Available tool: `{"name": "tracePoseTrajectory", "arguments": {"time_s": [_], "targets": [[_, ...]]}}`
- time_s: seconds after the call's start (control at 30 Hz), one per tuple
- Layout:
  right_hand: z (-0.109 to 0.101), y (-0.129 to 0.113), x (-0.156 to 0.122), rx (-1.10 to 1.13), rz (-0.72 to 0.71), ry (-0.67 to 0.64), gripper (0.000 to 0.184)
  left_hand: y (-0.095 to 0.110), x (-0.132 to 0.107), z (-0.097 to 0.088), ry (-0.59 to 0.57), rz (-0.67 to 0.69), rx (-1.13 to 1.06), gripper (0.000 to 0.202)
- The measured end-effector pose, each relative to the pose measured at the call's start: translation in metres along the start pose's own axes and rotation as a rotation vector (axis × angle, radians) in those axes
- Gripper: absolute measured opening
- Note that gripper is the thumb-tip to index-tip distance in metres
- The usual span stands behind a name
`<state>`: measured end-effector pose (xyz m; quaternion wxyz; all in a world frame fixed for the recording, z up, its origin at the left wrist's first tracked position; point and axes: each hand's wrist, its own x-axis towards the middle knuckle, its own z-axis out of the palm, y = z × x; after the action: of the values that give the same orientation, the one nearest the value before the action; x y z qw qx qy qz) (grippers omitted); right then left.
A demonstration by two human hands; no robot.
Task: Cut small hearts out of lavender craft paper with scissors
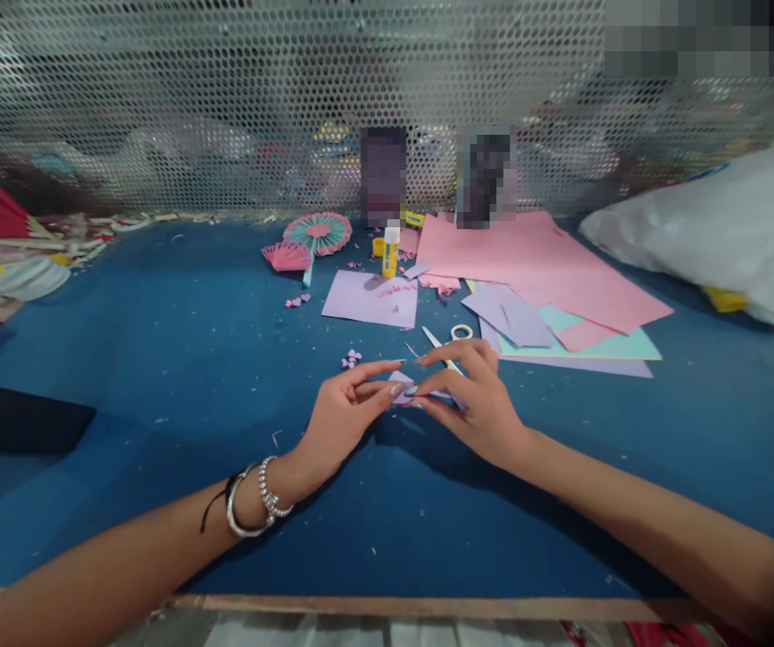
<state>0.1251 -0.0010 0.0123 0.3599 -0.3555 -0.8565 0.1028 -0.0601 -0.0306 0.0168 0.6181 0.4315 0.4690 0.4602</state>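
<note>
My left hand [342, 413] and my right hand [474, 400] meet over the blue table [157, 359]. Both pinch a small lilac paper piece [402, 386] between their fingertips, just above the table top. My left wrist wears a beaded bracelet and a bangle [255, 503]. Just behind my right hand lie white-handled scissors [450, 340], partly hidden by its fingers. Tiny lilac cut-outs [351, 358] lie a little beyond my left hand.
Behind the scissors lie a lilac sheet [369, 298], a glue stick [390, 252], two pleated paper fans [317, 234], and a pile of pink, lilac and mint sheets [548, 279]. A white bag [716, 225] is at right, a mesh screen [225, 108] behind.
</note>
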Motion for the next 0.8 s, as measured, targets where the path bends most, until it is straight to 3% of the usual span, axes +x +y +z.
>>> {"name": "tracePoseTrajectory", "arguments": {"time_s": [0.17,0.33,0.8], "targets": [[0.0016,-0.0054,0.0020,0.174,0.119,-0.003,0.002,0.0016,-0.0008,0.0013,-0.035,0.010,-0.031,0.035],[0.0028,-0.0079,0.0044,0.313,0.240,0.032,0.005,0.0025,-0.0011,0.0025,0.005,0.038,0.005,0.034],[0.0037,-0.0095,0.0040,0.383,0.263,0.016,0.005,0.0017,-0.0007,0.0019,-0.017,0.028,0.016,0.041]]}}
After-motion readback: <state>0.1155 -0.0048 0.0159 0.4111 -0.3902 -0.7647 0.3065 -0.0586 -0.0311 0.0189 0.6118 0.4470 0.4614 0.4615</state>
